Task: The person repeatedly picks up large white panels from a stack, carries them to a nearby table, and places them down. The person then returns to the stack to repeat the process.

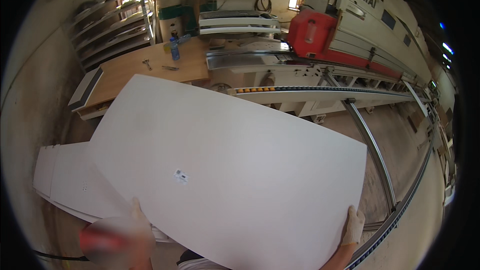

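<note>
A large white panel (240, 160) spans the middle of the view, tilted, with a small printed sticker (180, 175) on its face. At its right edge my right hand (355, 225), in a pale glove, is closed round the board with the thumb on top. On the lower left edge my left hand (138, 211) grips the same panel, its thumb tip showing; a blurred patch covers most of the wrist and fingers. More white panels (70, 180) lie stacked to the left, partly beneath the held one.
Beyond the panel runs a long machine with a red hood (311, 34) and a roller rail (265, 89). A wooden table (145, 65) at the back left carries a blue bottle (174, 49) and small tools (170, 68). Metal rails (372, 145) cross at the right; a shelf rack (112, 30) stands behind.
</note>
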A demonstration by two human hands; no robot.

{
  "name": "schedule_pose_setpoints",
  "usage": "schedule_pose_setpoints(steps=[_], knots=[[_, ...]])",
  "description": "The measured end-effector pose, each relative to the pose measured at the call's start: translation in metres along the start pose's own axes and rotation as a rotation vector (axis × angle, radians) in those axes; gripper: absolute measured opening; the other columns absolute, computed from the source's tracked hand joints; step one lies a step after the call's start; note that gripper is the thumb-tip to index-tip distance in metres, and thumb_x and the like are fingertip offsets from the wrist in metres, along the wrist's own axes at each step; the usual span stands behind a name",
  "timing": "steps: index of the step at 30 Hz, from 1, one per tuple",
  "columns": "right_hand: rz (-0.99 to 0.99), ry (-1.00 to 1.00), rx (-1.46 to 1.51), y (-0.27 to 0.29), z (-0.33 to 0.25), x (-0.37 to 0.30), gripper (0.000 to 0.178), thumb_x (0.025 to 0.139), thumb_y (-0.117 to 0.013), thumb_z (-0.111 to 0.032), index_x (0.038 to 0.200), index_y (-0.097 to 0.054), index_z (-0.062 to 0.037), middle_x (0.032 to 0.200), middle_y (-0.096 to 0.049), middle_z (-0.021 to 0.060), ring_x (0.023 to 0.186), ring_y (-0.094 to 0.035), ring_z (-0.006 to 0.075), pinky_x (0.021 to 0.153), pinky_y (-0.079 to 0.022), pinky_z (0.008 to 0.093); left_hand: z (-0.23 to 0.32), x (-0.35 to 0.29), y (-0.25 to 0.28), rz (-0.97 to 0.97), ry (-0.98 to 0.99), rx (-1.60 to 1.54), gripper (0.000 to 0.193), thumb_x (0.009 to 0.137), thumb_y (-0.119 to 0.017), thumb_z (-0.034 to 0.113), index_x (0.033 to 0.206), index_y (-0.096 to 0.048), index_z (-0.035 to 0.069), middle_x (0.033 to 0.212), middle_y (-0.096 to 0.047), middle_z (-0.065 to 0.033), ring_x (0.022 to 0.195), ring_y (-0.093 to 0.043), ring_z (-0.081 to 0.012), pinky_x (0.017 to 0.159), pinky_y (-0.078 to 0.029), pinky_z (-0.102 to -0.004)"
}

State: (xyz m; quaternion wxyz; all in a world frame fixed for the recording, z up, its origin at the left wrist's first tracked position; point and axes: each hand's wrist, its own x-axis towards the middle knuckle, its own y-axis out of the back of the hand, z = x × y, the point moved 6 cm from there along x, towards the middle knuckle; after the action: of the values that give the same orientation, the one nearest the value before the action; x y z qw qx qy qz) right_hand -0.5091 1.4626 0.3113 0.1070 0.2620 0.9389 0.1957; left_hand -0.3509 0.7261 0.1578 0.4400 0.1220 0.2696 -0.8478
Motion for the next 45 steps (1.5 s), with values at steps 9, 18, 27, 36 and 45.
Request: schedule_pose_setpoints(steps=[9,18,27,36,45], knots=[[0.372,-0.326,-0.113,0.139,0.083,-0.091,0.065,0.103,-0.059,-0.043,0.129,-0.062,0.0165,0.124,-0.069,0.0260,0.108,-0.064,0.0326,0.098,-0.052,0.0415,-0.028,0.001,-0.209,-0.257,-0.116,0.419,0.068,0.107,-0.049,0.051,0.131,-0.061,-0.012,0.123,-0.070,-0.0155,0.111,-0.065,-0.0238,0.097,-0.051,-0.0355],[0.622,-0.593,-0.023,0.072,0.123,-0.180,0.070,0.104,-0.058,-0.045,0.138,-0.053,0.0167,0.135,-0.062,0.0257,0.119,-0.059,0.0321,0.104,-0.049,0.0382,-0.048,0.121,-0.361,-0.314,-0.263,1.013,0.091,0.096,-0.052,0.067,0.106,-0.063,-0.023,0.093,-0.068,-0.0300,0.092,-0.064,-0.0361,0.090,-0.048,-0.0444],[0.539,-0.698,0.003,-0.011,0.075,-0.175,0.080,0.100,-0.061,-0.050,0.142,-0.048,0.0178,0.138,-0.060,0.0290,0.119,-0.060,0.0356,0.107,-0.046,0.0409,-0.068,0.192,-0.439,-0.353,-0.314,1.003,0.084,0.089,-0.062,0.066,0.075,-0.064,-0.016,0.070,-0.062,-0.0222,0.072,-0.060,-0.0301,0.074,-0.047,-0.0470],[0.421,-0.634,-0.028,-0.017,0.080,-0.100,0.072,0.106,-0.052,-0.046,0.141,-0.050,0.0174,0.142,-0.058,0.0298,0.124,-0.059,0.0348,0.109,-0.045,0.0388,-0.074,0.186,-0.490,-0.314,-0.315,1.029,0.079,0.089,-0.067,0.064,0.066,-0.058,-0.011,0.062,-0.055,-0.0128,0.065,-0.053,-0.0236,0.067,-0.044,-0.0443],[0.520,-0.745,-0.006,0.011,0.094,-0.034,0.070,0.106,-0.055,-0.042,0.140,-0.051,0.0179,0.139,-0.059,0.0288,0.122,-0.057,0.0347,0.111,-0.042,0.0396,-0.113,0.181,-0.541,-0.333,-0.315,1.026,0.078,0.092,-0.067,0.062,0.060,-0.054,-0.007,0.057,-0.048,-0.0072,0.060,-0.044,-0.0167,0.059,-0.040,-0.0432]])
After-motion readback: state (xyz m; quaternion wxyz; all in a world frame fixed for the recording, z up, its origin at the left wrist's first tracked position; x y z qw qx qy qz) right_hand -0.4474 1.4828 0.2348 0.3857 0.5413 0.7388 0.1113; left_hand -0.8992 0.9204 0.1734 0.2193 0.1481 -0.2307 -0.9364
